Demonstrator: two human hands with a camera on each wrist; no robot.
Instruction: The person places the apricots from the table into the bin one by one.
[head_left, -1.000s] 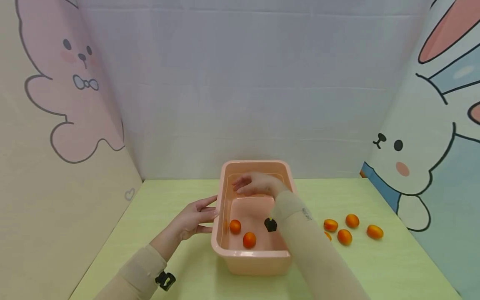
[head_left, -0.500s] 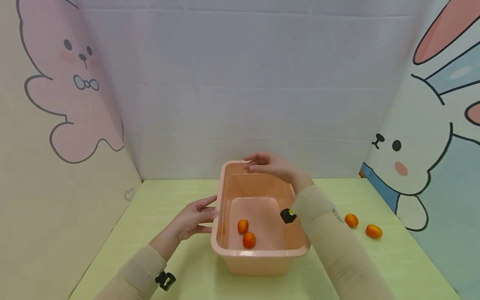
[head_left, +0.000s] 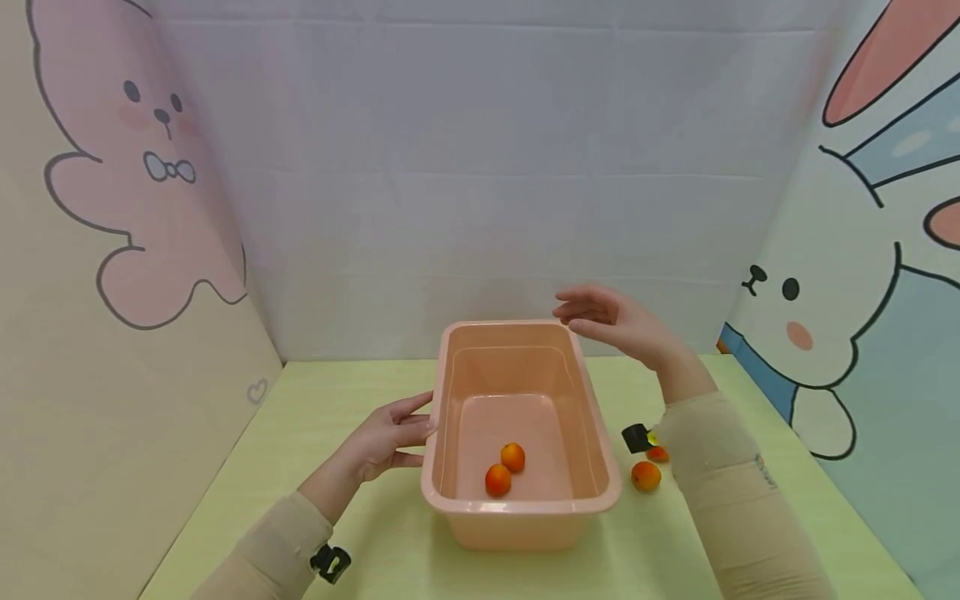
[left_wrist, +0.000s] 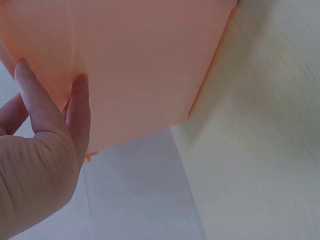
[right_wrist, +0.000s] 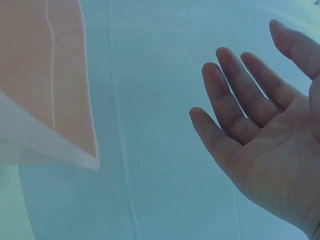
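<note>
A pink plastic basin [head_left: 525, 529] stands in the middle of the table. Inside it, two small orange oval fruits, a rear one [head_left: 513, 457] and a front one [head_left: 497, 481], lie close together on the floor. My left hand [head_left: 390, 437] touches the basin's left side with extended fingers, also seen against the outer wall [left_wrist: 135, 65] in the left wrist view. Raised by the far right corner of the basin, my right hand [head_left: 618, 323] holds nothing. Its palm and spread fingers show in the right wrist view, apart from the basin's rim [right_wrist: 92, 162].
To the right of the basin, an orange fruit [head_left: 646, 476] and part of another [head_left: 657, 453] rest on the pale green table [head_left: 360, 533], beside the right sleeve [head_left: 720, 467]. A pale back wall [head_left: 450, 192] rises behind, with cartoon-printed panels on both sides.
My right hand has moved from inside the basin up and out to the right. One fruit in the basin has rolled right. My left hand keeps its place.
</note>
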